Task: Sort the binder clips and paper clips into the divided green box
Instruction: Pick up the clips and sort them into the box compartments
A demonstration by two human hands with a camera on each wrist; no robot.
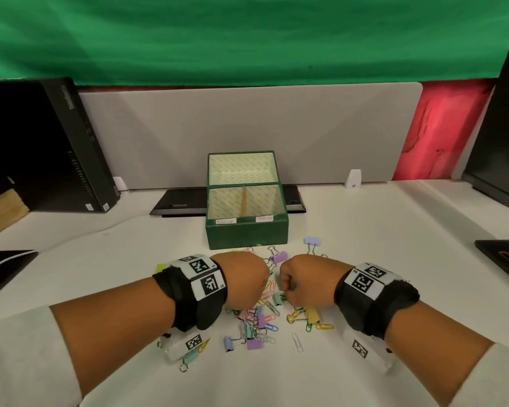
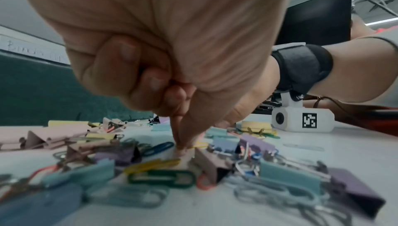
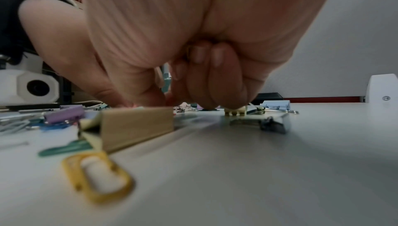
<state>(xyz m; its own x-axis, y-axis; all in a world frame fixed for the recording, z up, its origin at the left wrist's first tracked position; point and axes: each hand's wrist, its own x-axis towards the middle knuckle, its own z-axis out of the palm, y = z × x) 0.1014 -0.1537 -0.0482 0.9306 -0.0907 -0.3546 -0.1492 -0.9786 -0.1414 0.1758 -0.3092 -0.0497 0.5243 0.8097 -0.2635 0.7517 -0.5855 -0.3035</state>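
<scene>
Lying scattered across a white desk point(image 1: 365, 230), a pile of pastel binder clips and coloured paper clips point(image 1: 254, 324) sits just in front of the divided green box point(image 1: 247, 233), which stands open with a wooden divider splitting its near section into two labelled compartments. The left hand point(image 1: 244, 279) is down in the pile, its fingers curled into the palm while thumb and forefinger tip point(image 2: 183, 142) pinch together against the desk beside a yellow paper clip point(image 2: 151, 163); whether they hold a clip cannot be told. The right hand point(image 1: 304, 280) hangs just beside it, fingers curled tight, with a teal binder clip point(image 3: 166, 81) caught between thumb and fingers. A tan binder clip point(image 3: 137, 125) and a lavender binder clip point(image 1: 312, 240) lie nearby. Both wrists wear black bands with printed square markers. Behind the box are a grey partition point(image 1: 247, 127) and a black computer tower point(image 1: 65, 148).
</scene>
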